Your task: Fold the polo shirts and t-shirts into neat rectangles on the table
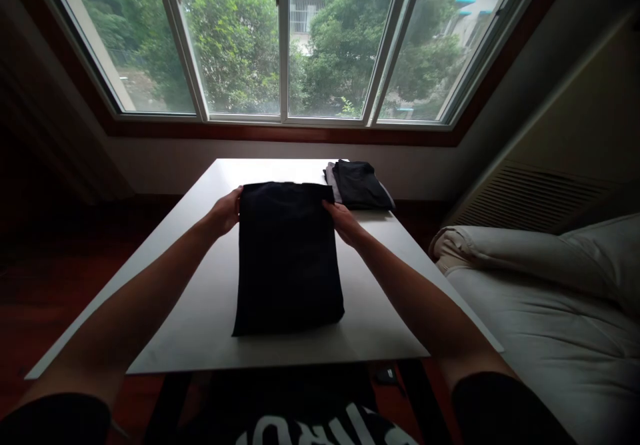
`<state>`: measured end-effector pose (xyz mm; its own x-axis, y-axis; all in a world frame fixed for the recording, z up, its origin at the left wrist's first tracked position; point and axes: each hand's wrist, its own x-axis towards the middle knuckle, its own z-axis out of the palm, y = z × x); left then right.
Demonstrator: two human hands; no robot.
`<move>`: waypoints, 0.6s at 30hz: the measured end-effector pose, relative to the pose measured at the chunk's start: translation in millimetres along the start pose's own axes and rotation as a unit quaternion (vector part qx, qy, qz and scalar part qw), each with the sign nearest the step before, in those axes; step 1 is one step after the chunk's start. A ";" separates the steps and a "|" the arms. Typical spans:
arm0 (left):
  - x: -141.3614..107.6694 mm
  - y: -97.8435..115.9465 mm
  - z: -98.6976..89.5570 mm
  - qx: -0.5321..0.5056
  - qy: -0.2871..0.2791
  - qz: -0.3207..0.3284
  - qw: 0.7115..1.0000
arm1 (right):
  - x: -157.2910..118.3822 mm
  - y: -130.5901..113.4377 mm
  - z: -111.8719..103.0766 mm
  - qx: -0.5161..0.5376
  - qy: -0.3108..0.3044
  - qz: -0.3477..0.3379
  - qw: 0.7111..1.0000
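A black folded garment (289,258), roughly rectangular, is in front of me over the white table. Its far edge is raised a little toward me, and its near end reaches close to the table's front. My left hand (228,212) grips the far left corner, fingers closed on the cloth. At the far right corner my right hand (343,220) pinches the fabric, with the thumb on top and the other fingers mostly hidden. What kind of garment it is cannot be made out from the dark cloth.
Behind my right hand, a stack of folded dark and grey clothes (361,185) lies at the white table's (175,298) far right corner. A pale sofa (540,285) stands along the right side. Beyond the table is a wall with a wide window (284,45).
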<state>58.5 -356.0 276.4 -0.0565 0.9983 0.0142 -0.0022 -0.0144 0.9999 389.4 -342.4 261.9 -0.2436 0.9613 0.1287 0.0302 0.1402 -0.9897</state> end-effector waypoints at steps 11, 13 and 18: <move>-81.0 -77.2 22.2 0.493 -0.247 0.307 0.776 | -36.9 34.2 9.2 -0.411 -0.058 -0.227 0.881; -104.0 -76.6 32.3 0.504 -0.329 0.326 0.729 | -69.5 40.3 25.1 -0.435 -0.151 -0.272 0.845; -136.1 -77.7 35.1 0.490 -0.426 0.326 0.687 | -124.0 62.9 28.8 -0.498 -0.253 -0.263 0.787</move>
<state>101.4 -488.8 196.9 0.8793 0.4747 0.0390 0.4433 -0.8456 0.2972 393.6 -459.6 181.9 -0.8231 0.5265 0.2129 0.4796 0.8452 -0.2358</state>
